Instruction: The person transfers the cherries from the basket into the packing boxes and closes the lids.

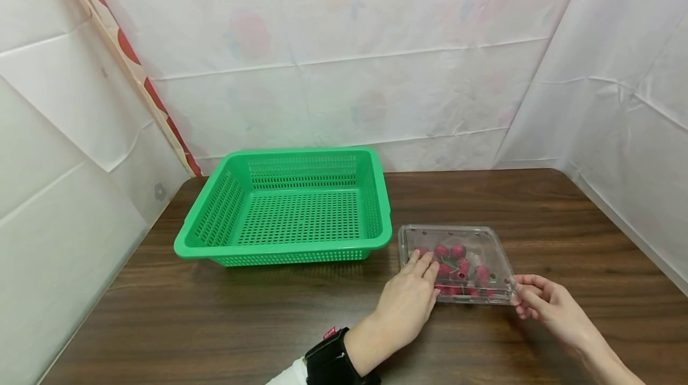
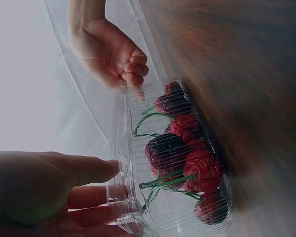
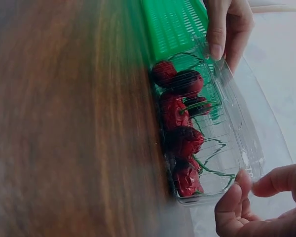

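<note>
A clear plastic clamshell box (image 1: 497, 248) with a closed lid lies on the table. Inside it are several dark red cherries (image 1: 458, 268) with green stems, plainer in the left wrist view. My left hand (image 1: 405, 304) rests on the lid's left part, fingers straight and spread; in the left wrist view its thumb touches the lid's near edge. At the near right corner, my right hand (image 1: 553, 307) pinches the box's rim between thumb and fingers. The right wrist view shows this right hand (image 3: 266, 207) at the rim, with the cherries (image 3: 180, 140) behind the clear wall.
A green perforated plastic basket (image 1: 378, 194) stands left of the box, with nothing in it. Dark wooden table (image 1: 242, 319) runs under everything. White sheeting (image 1: 333, 74) hangs behind and along both sides.
</note>
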